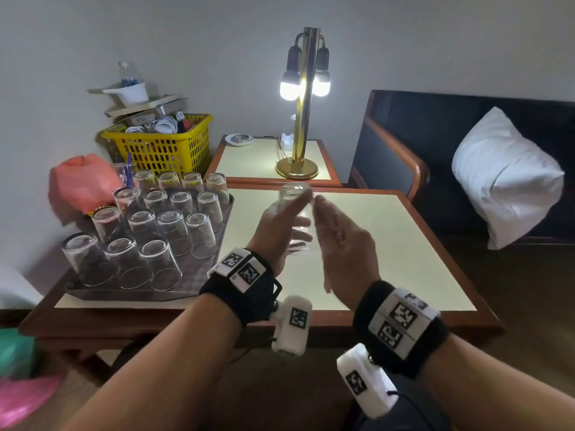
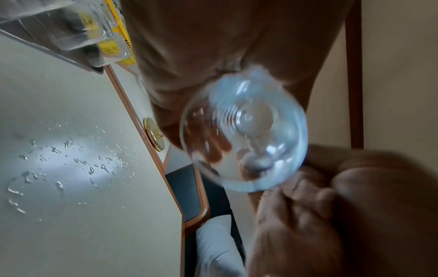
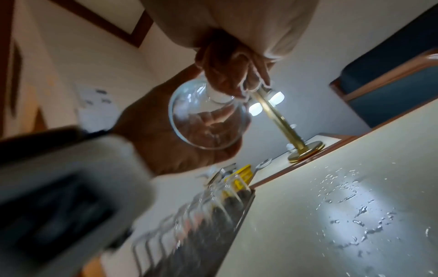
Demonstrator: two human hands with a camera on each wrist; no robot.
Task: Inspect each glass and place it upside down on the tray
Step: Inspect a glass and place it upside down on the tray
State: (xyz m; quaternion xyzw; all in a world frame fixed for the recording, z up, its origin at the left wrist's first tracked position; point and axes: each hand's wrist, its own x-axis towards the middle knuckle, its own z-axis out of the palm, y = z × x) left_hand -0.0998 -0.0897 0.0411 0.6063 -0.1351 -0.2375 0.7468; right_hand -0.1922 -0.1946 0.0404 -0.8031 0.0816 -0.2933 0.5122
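My view: a lit brass lamp [image 1: 303, 119] with 2 bulbs, a yellow plastic basket [image 1: 161, 147], a white pillow [image 1: 504, 178].

Dim room, lit mainly by the lamp [image 1: 304, 85], whose bulbs glare white. Its light pools on the wet table [image 3: 355, 215]. Wrist views motion-blurred; head view bends at edges.
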